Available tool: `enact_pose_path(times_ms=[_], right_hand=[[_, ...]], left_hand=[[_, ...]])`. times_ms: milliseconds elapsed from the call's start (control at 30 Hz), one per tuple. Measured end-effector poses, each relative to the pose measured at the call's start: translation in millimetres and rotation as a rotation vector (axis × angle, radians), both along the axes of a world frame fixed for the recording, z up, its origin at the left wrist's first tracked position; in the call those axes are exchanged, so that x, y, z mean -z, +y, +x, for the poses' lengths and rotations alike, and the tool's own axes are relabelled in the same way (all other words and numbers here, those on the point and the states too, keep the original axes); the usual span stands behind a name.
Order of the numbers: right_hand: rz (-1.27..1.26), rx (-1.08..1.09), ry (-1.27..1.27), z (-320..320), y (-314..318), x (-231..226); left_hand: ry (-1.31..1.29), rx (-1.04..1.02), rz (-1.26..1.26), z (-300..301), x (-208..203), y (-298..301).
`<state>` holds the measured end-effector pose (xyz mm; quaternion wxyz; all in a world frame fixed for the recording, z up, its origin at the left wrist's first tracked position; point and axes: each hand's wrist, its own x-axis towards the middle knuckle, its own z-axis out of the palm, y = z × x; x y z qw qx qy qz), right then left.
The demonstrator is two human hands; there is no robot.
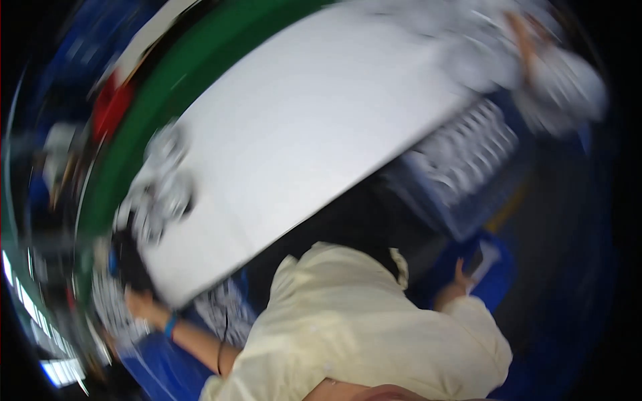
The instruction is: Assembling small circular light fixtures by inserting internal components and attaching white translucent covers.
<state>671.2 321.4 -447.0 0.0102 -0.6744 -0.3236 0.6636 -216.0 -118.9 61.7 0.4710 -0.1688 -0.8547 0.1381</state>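
At the left end of the white surface (287,120), the left hand (139,304) is held low beside a dark item (132,264). The item is placed just beyond the fingers, with its long axis run roughly along the end of the surface and away from the hand; by this hand it is much more nearly reached than by the other. Whether the left grip is closed on it or only laid against it cannot be told, as the view is blurred.

On the far side of the body, the right hand (457,286) is held over a blue bin (503,284). A pale object (487,259) is seen just to its right, slanted up and outward; whether it is clasped by the right grip cannot be told either.

Shiny round pieces (172,192) are clustered on the surface past the dark item, and rows of shiny parts (465,150) are packed in a crate beyond the right hand.
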Motion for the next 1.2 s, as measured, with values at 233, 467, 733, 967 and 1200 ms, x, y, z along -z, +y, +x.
enact_pose_path(times_ms=[233,467,733,967,1200], right_hand=[[-0.208,-1.453,-0.292,-76.6,188.2,-86.2],[0.950,-2.080,-0.321,-486.7,125.6,-443.9],[0.473,-1.989,0.923,-665.1,-92.8,-474.1],[0.735,-2.647,0.996,-751.0,-298.1,-341.7],[0.851,-3.109,0.891,-773.1,-372.7,-255.1]], left_hand=[[0.495,-0.051,1.583,111.8,101.9,-52.8],[-0.210,-0.330,2.155,214.0,270.9,-99.8],[-0.597,-0.972,1.672,238.6,342.3,-66.5],[-0.747,-0.946,1.214,204.2,249.1,-65.0],[-1.158,-0.687,1.400,203.3,291.5,-124.3]])
